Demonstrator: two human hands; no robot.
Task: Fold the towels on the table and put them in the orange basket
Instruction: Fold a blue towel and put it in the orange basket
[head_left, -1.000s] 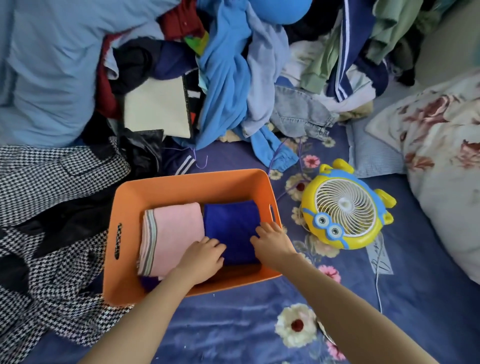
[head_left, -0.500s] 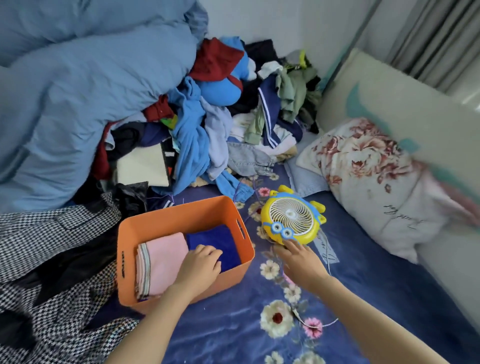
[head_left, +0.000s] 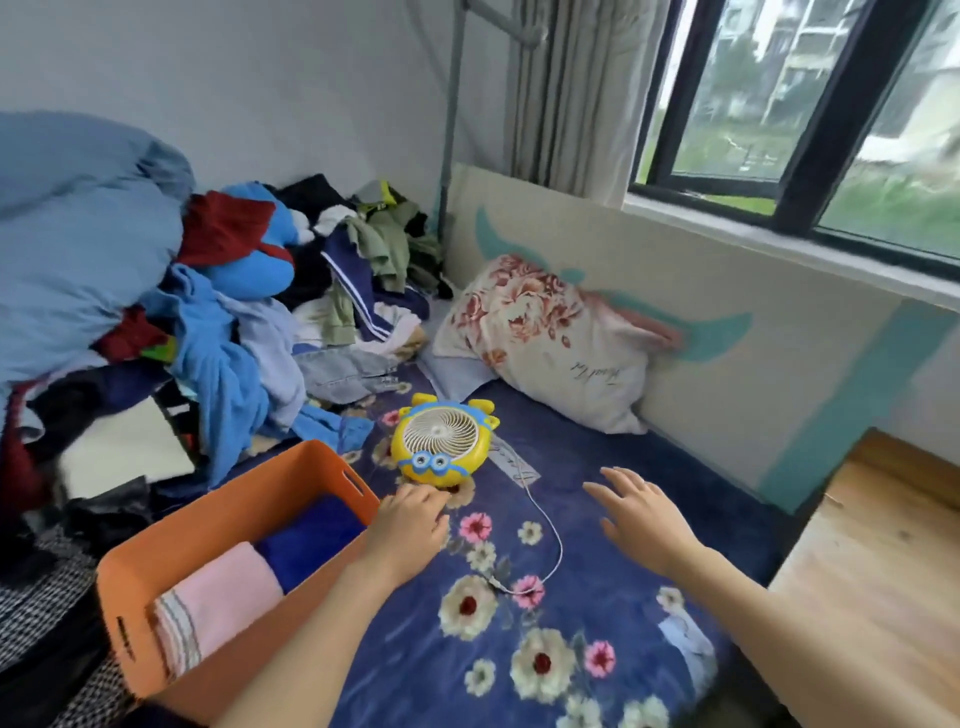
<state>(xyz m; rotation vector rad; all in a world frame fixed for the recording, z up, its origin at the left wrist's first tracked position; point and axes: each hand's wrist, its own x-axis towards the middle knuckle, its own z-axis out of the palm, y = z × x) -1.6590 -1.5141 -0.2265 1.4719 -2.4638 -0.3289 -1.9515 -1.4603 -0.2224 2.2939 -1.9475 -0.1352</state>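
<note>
Most of the bed is under a dark blue flowered blanket, with a big heap of clothes banked at its far left and a rose-print pillow against the wall. Nearer, the orange basket sits at the left, holding a folded pink towel and a folded blue towel side by side. Just right of it stands a yellow toy fan. The left hand lies between basket and fan, fingers loosely bent, gripping nothing. The right hand hovers over the blanket, fingers spread, empty. A thin white cord loops between them.
</note>
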